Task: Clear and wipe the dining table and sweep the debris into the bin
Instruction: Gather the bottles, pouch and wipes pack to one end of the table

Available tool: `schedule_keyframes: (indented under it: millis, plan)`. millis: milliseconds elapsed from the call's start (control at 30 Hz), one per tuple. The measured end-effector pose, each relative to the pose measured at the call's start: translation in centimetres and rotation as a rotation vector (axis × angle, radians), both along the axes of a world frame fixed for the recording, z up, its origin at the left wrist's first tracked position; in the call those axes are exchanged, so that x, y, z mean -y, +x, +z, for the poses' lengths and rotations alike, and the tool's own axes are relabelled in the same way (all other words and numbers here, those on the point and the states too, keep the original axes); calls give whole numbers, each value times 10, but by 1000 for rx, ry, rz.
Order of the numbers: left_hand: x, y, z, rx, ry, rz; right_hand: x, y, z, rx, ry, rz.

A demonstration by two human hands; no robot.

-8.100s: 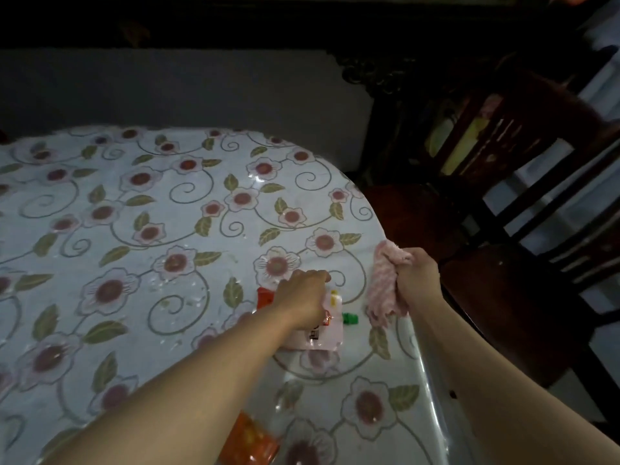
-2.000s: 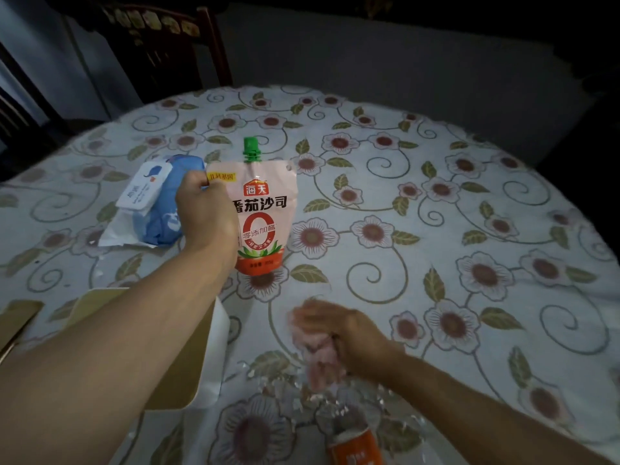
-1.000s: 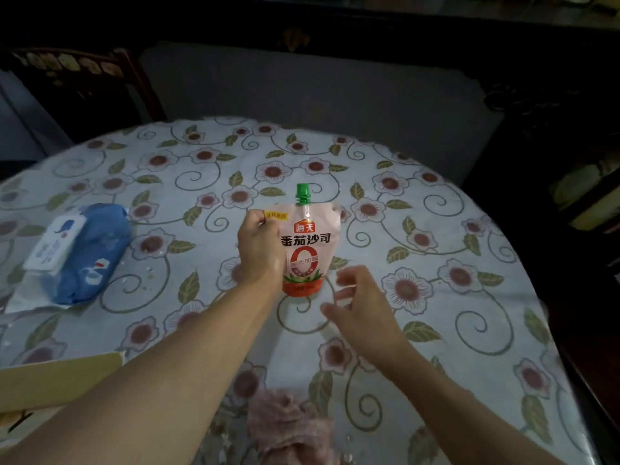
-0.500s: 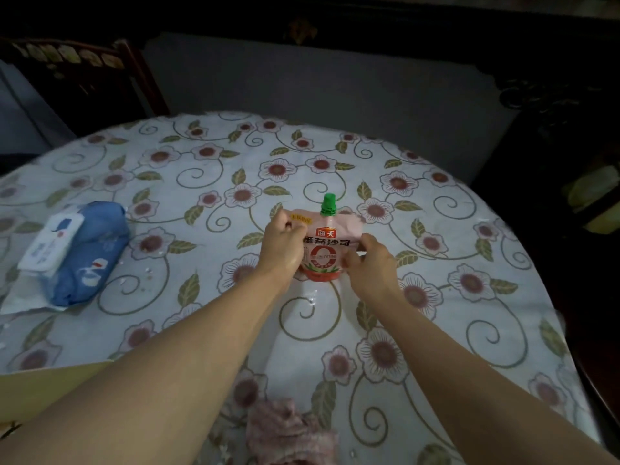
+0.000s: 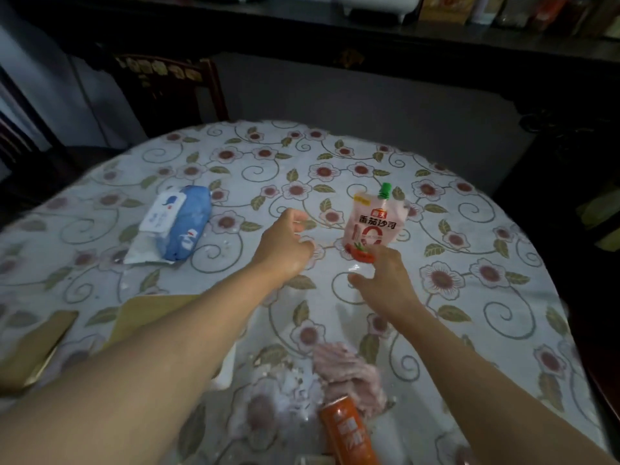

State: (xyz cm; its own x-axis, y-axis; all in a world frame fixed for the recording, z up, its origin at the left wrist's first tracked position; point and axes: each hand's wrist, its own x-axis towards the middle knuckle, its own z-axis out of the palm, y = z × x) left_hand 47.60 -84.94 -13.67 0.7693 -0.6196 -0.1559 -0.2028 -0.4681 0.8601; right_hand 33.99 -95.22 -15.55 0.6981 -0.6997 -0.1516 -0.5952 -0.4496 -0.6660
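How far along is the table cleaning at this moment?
Early. Done: the sauce pouch stands upright mid-table, and both the left hand and right hand are empty. Left: the blue wipes pack, orange packet and crumbs remain on the table; the pink cloth lies unused.

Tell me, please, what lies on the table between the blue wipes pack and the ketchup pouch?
In the head view, only the left hand hovers between the blue wipes pack and the ketchup pouch; otherwise the floral tablecloth there is bare.

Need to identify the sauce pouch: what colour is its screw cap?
Green, on the ketchup pouch standing on the table, seen clearly in the head view.
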Motion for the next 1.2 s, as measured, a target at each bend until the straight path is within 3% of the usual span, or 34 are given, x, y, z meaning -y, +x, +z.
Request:
schedule_keyframes:
  millis: [267, 500, 667, 867, 1000, 1200]
  plan:
    - [-123, 38, 8, 65, 122, 147, -147, 31, 11, 2, -122, 551]
    - [-198, 49, -3, 66, 207, 184, -214, 62, -12, -220, -428, 718]
    - [-219, 47, -12, 19, 195, 182, -227, 71, -27, -272, -598, 677]
    - [-221, 58, -3, 153, 108, 306, -209, 68, -12, -116, -524, 483]
    - [-202, 74, 6, 156, 7, 410, -172, 73, 10, -209, -602, 357]
    - [-166, 89, -5, 161, 101, 358, -106, 89, 11, -280, -551, 220]
